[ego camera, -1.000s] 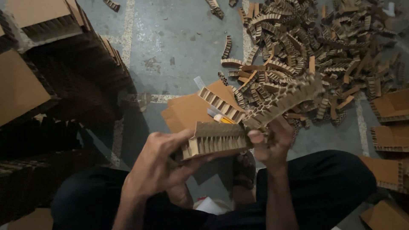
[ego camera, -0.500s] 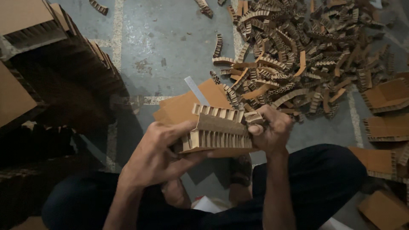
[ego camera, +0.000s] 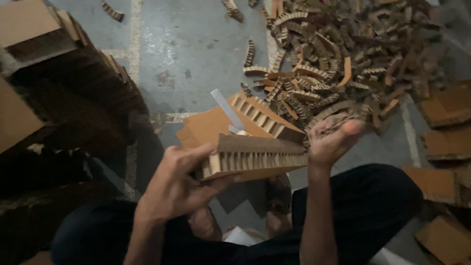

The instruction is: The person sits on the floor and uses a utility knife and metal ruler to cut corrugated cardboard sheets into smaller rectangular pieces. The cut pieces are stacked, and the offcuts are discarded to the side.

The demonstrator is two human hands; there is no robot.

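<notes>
My left hand (ego camera: 179,184) grips the left end of a stack of notched cardboard pieces (ego camera: 255,154), held level above my lap. At the stack's right end my right hand (ego camera: 331,140) has its palm and fingers spread, and a curved cardboard strip (ego camera: 333,112) lies across its fingertips. Just behind the stack lies another slotted cardboard block (ego camera: 260,115) on flat brown sheets (ego camera: 206,128), with a thin grey blade-like strip (ego camera: 226,110) resting on it.
A large heap of cut cardboard scraps (ego camera: 343,54) covers the concrete floor at upper right. Tall piles of cardboard sheets (ego camera: 59,73) stand on the left. More cardboard stacks (ego camera: 446,142) sit at the right edge. My legs in dark trousers (ego camera: 363,206) fill the bottom.
The long toothed strip that my right hand held up has come away from the stack. The stack is now level, and my right hand has opened at its right end.
</notes>
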